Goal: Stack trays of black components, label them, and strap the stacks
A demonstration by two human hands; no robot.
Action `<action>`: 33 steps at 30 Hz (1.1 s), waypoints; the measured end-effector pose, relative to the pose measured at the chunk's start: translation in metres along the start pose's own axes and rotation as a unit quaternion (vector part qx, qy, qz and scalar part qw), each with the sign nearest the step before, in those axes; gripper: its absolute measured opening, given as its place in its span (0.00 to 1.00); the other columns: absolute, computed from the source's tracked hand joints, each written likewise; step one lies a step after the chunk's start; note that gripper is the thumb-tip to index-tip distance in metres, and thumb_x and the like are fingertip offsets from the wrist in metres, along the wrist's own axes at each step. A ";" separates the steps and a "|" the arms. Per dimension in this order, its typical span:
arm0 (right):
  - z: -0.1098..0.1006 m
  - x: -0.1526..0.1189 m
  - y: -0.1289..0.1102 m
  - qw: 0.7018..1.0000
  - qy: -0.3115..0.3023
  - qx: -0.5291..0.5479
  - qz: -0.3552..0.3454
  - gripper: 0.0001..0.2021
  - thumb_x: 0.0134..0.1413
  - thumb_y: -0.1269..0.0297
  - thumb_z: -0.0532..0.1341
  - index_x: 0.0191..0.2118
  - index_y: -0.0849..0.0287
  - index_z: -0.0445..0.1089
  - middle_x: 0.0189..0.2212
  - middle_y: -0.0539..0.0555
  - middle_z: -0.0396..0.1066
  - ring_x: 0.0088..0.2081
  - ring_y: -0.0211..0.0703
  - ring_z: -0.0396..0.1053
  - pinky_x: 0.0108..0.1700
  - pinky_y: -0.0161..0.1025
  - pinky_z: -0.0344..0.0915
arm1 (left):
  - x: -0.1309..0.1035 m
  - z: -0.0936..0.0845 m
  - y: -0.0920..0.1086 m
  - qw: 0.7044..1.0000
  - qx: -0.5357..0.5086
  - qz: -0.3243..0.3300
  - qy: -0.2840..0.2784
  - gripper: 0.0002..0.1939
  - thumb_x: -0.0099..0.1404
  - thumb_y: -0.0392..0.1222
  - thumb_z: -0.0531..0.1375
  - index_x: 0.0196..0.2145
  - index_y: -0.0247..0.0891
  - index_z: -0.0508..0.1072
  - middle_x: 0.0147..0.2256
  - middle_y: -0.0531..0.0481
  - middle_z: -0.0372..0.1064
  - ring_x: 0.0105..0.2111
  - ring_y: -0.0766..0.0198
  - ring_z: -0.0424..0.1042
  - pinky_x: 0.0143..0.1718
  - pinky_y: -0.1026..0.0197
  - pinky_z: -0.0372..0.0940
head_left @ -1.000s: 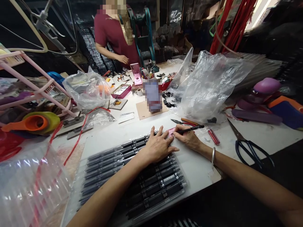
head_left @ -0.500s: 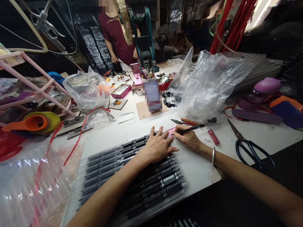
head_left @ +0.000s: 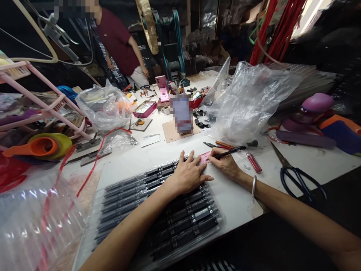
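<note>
Bench [head_left: 238, 207] bare btwn its front edge & R hand [head_left: 225, 162], pinching blk pen [head_left: 231, 151] at pink slip [head_left: 204, 156]; L hand [head_left: 188, 174] splayed on clear tray [head_left: 220, 216].

Dim overall; tabletop [head_left: 158, 154] brighter, glare on bag [head_left: 248, 101].

Place: workshop, cluttered and in use | white bench [head_left: 234, 205] crowded with pliers [head_left: 211, 145], shears [head_left: 288, 165] and clear bags [head_left: 245, 101] | rows of dark parts [head_left: 201, 214] in a clear tray [head_left: 220, 222] at the near edge | teal frame [head_left: 177, 34] behind | red strands [head_left: 276, 34] hanging at right, grey tool [head_left: 52, 21] at upper left | another person [head_left: 117, 37] standing beyond the bench
</note>
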State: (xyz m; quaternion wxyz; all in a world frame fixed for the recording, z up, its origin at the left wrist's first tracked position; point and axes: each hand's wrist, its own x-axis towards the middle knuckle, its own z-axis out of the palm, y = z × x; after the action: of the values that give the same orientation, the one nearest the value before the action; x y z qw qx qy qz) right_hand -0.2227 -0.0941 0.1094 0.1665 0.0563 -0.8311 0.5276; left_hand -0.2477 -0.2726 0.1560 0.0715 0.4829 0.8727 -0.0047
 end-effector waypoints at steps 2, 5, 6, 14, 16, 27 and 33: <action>0.000 -0.001 -0.001 1.000 -0.016 -0.001 -0.003 0.07 0.48 0.69 0.55 0.22 0.58 0.58 0.20 0.46 0.57 0.25 0.35 0.54 0.28 0.35 0.51 | 0.000 -0.001 0.000 1.000 -0.003 0.000 -0.002 0.35 0.65 0.65 0.40 0.58 0.41 0.62 0.60 0.41 0.57 0.63 0.40 0.45 0.59 0.30 0.39; 0.001 -0.001 -0.001 1.000 -0.023 0.001 0.001 0.07 0.47 0.69 0.54 0.22 0.58 0.57 0.20 0.46 0.56 0.25 0.35 0.54 0.28 0.35 0.51 | 0.000 -0.002 0.001 1.000 -0.008 -0.002 -0.006 0.36 0.64 0.65 0.40 0.58 0.40 0.62 0.59 0.41 0.57 0.63 0.39 0.45 0.59 0.30 0.38; 0.002 -0.001 -0.001 1.000 -0.024 0.001 0.005 0.07 0.47 0.69 0.54 0.22 0.58 0.57 0.19 0.45 0.56 0.25 0.35 0.54 0.28 0.36 0.51 | 0.000 -0.003 0.001 1.000 -0.009 -0.002 -0.006 0.36 0.64 0.65 0.40 0.58 0.40 0.62 0.59 0.41 0.57 0.63 0.39 0.45 0.59 0.29 0.38; 0.001 0.000 -0.004 1.000 -0.004 -0.015 0.010 0.08 0.47 0.68 0.54 0.21 0.58 0.56 0.19 0.45 0.54 0.25 0.35 0.53 0.29 0.36 0.51 | 0.000 -0.002 0.000 1.000 -0.006 0.000 -0.002 0.36 0.63 0.66 0.40 0.57 0.39 0.64 0.59 0.40 0.58 0.62 0.38 0.46 0.58 0.29 0.39; 0.001 0.000 -0.004 1.000 -0.003 -0.019 0.012 0.07 0.46 0.69 0.54 0.21 0.58 0.55 0.19 0.45 0.54 0.25 0.35 0.53 0.29 0.36 0.51 | 0.000 -0.001 0.000 1.000 -0.004 0.002 0.000 0.36 0.63 0.66 0.40 0.56 0.40 0.64 0.59 0.40 0.58 0.62 0.39 0.47 0.58 0.29 0.39; 0.002 0.000 -0.002 1.000 -0.013 -0.011 0.017 0.06 0.46 0.70 0.54 0.21 0.58 0.57 0.19 0.45 0.56 0.25 0.35 0.54 0.28 0.36 0.51 | 0.000 -0.001 0.001 1.000 -0.007 0.002 0.001 0.37 0.63 0.67 0.39 0.57 0.39 0.63 0.59 0.40 0.58 0.62 0.38 0.46 0.58 0.29 0.38; -0.002 0.001 0.000 0.999 0.042 0.002 0.023 0.08 0.46 0.68 0.56 0.20 0.57 0.57 0.18 0.45 0.56 0.24 0.35 0.54 0.27 0.36 0.52 | 0.000 -0.003 0.001 1.000 -0.007 0.000 -0.004 0.37 0.63 0.67 0.38 0.56 0.40 0.65 0.59 0.41 0.58 0.62 0.39 0.46 0.58 0.29 0.38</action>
State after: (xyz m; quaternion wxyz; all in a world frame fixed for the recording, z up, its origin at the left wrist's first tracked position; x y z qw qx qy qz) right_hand -0.2231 -0.0918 0.1102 0.1885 0.0156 -0.8234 0.5350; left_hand -0.2470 -0.2719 0.1589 0.0782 0.4826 0.8724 -0.0004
